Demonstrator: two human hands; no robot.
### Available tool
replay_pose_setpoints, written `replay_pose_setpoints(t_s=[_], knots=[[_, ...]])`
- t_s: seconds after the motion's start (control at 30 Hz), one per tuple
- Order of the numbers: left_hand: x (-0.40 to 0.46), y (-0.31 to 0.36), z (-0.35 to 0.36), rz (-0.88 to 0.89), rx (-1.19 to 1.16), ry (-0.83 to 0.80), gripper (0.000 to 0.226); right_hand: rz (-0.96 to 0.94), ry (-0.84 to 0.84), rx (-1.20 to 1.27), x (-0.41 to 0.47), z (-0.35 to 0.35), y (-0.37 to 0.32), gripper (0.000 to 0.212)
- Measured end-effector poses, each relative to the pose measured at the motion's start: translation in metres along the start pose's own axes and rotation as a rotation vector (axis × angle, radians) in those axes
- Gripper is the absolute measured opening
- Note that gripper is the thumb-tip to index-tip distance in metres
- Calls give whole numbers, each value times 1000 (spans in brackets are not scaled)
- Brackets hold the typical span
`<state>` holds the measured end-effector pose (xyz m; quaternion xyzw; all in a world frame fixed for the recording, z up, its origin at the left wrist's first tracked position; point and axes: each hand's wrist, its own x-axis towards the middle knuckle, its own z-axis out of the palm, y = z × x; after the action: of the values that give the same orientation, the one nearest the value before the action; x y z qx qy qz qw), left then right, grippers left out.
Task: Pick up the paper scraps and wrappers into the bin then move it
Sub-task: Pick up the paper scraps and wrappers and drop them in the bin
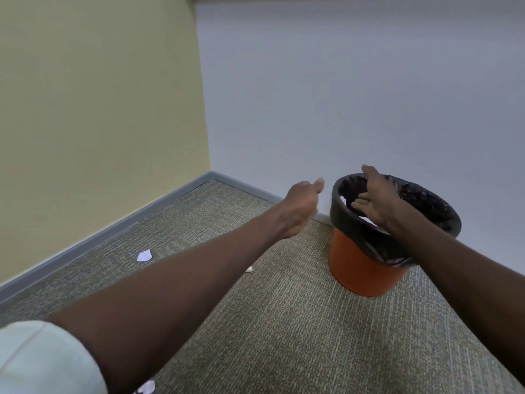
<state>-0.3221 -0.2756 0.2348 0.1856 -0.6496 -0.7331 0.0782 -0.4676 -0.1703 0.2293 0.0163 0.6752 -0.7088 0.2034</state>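
Note:
An orange bin (360, 268) with a black liner stands on the carpet by the white wall. My right hand (375, 199) hovers over its mouth, palm up, fingers relaxed and holding nothing. White paper shows inside the bin under that hand. My left hand (299, 207) reaches out just left of the bin with its fingers curled under and the thumb up; I cannot see anything in it. A white paper scrap (144, 255) lies on the carpet to the left. A smaller scrap (249, 269) peeks out beside my left forearm. Another scrap (147, 387) lies at the bottom edge.
The bin sits near a room corner where a yellow wall (99, 95) meets a white wall (355, 95), with a grey baseboard (113, 226) along the floor. Grey-green carpet (298, 336) spreads toward me.

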Motion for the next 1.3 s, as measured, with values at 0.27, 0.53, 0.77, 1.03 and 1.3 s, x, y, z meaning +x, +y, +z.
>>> replay_pose_setpoints(t_s=[0.27, 0.53, 0.77, 1.03, 1.3], knots=[[-57, -8, -134, 18, 86, 101, 45, -105, -341, -353, -64, 106, 29, 18], [-151, -47, -245, -102, 98, 374, 45, -187, -810, -871, -165, 217, 90, 7], [-237, -117, -320, -342, 373, 520, 22, -113, -1120, -1071, -209, 269, 176, 11], [-359, -223, -370, -579, 718, 457, 52, -346, -1258, -1415, -251, 281, 260, 28], [-427, -341, -358, -721, 930, 593, 114, -622, -1377, -1516, -282, 272, 339, 30]])
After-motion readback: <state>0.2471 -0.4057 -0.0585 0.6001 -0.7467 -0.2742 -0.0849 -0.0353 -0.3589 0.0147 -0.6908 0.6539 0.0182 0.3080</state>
